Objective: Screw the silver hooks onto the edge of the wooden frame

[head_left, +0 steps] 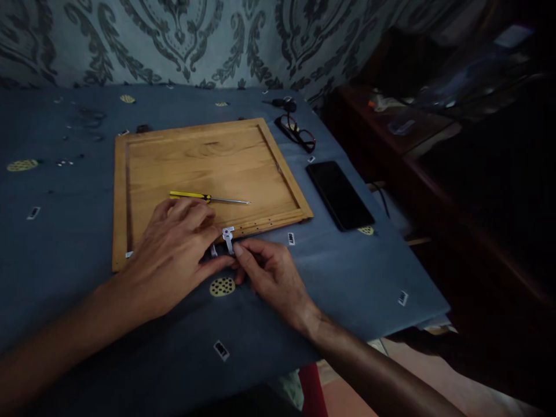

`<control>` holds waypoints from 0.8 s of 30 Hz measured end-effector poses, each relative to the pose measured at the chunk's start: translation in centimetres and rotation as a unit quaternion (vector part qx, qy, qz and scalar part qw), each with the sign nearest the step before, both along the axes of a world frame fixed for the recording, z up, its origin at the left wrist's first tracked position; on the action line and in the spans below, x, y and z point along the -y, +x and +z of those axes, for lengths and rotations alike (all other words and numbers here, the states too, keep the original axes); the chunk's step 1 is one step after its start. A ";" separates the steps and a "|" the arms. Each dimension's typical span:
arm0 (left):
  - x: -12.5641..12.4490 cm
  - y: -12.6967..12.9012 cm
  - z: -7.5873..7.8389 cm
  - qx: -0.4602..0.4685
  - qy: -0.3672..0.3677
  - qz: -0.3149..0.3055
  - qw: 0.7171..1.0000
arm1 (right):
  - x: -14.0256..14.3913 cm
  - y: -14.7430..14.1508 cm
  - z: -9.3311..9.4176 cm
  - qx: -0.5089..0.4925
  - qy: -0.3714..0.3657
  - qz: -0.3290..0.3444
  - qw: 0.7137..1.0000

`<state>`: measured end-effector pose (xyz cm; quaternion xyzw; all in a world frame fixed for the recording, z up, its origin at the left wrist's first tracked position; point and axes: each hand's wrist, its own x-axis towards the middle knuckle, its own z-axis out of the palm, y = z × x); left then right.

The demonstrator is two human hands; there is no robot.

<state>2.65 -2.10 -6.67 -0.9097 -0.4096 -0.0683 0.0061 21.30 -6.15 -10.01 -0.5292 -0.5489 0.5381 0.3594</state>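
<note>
A wooden cabinet-door panel (195,156) with a raised frame lies on the cloth-covered table. At its near edge sits a small silver metal hinge (228,236), partly hidden by fingers. My right hand (271,272) pinches the hinge from the right between thumb and fingers. From the left, my left hand (178,243) closes over the panel's edge, its fingers curled on the wood and its thumb under the hinge. A yellow-handled screwdriver (208,198) rests on the panel just beyond the left fingers. Small dark holes show in the near frame strip, right of the hinge.
Right of the panel lies a black phone (339,194). Eyeglasses (297,133) and a dark key-like item (284,104) are at the back right. Small metal bits (65,163) lie on the left. A patterned curtain (182,40) hangs behind the table; dark wooden furniture (469,197) stands to the right.
</note>
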 end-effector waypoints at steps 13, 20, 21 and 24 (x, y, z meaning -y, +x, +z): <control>0.3 0.7 0.1 0.016 0.006 0.021 1.000 | 0.6 0.0 -0.2 0.019 0.054 -0.024 0.998; 0.5 0.5 0.0 0.021 0.016 0.018 0.999 | 0.9 -0.1 -0.3 0.096 0.132 -0.010 0.987; 0.5 0.5 0.0 0.021 0.016 0.018 0.999 | 1.0 -0.1 -0.2 0.104 0.142 -0.004 0.984; 0.6 0.6 0.0 0.020 0.011 0.023 0.999 | 1.1 0.0 -0.2 0.115 0.158 0.006 0.981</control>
